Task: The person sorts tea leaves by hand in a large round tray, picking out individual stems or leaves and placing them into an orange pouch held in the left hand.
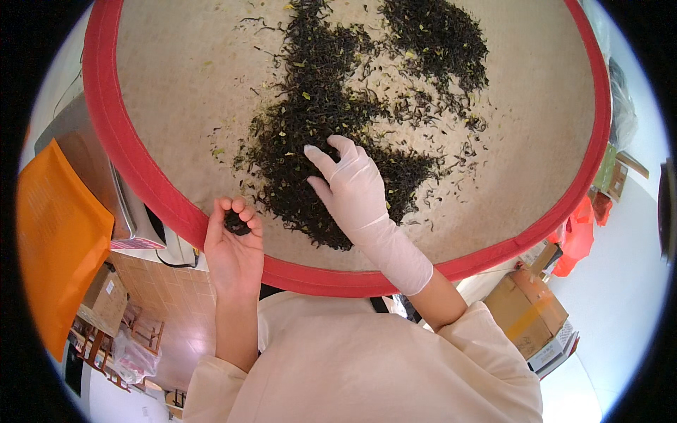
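Note:
Dark twisted dried leaves that look like tea (pixel 317 113) lie heaped and strewn on a round, shallow woven tray (pixel 169 100) with a red cloth rim. Small yellow-green bits are scattered among them. Palm up at the near left rim, my bare left hand (pixel 235 259) curls its fingers around a small dark clump of leaves (pixel 236 223). A white glove covers my right hand (pixel 351 182), which is over the near part of the heap. Its thumb and fingers are apart at the leaves; I see nothing held between them.
An orange padded envelope (pixel 63 238) and a metal-sided appliance (pixel 79 153) are left of the tray. Cardboard boxes (pixel 529 312) and a red plastic bag (pixel 576 238) stand at the right. Lower left, wooden stools (pixel 95 349) and a clear plastic bag (pixel 135 357) are on the tiled floor.

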Motion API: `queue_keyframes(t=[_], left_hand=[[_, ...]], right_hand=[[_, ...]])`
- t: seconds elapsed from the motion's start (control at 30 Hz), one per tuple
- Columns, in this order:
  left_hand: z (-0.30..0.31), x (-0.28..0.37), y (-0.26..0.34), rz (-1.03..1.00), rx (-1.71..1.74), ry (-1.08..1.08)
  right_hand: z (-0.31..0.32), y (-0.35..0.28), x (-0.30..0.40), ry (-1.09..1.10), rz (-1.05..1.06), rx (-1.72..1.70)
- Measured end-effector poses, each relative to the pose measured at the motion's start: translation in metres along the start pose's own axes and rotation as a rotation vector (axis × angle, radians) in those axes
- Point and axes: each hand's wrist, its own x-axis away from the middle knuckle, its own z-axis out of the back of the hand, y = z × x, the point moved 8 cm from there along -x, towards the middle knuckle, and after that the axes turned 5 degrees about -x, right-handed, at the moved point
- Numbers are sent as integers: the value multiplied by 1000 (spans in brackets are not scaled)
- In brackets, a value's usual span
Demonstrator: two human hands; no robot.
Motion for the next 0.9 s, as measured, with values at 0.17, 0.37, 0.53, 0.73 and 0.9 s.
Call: queue_keyframes(t=[0.17, 0.37, 0.53, 0.73, 0.9], left_hand=[[8, 2, -2, 10, -1, 23], [0, 2, -5, 26, -2, -10], [-4, 3, -13, 44, 9, -66], [-5, 3, -15, 40, 16, -110], [-7, 5, -18, 37, -30, -84]], right_hand=[[21, -1, 22, -57, 63, -247], [62, 22, 77, -161, -147, -358], [83, 38, 93, -17, -193, -144], [83, 72, 97, 86, -205, -42], [43, 39, 99, -188, -51, -62]])
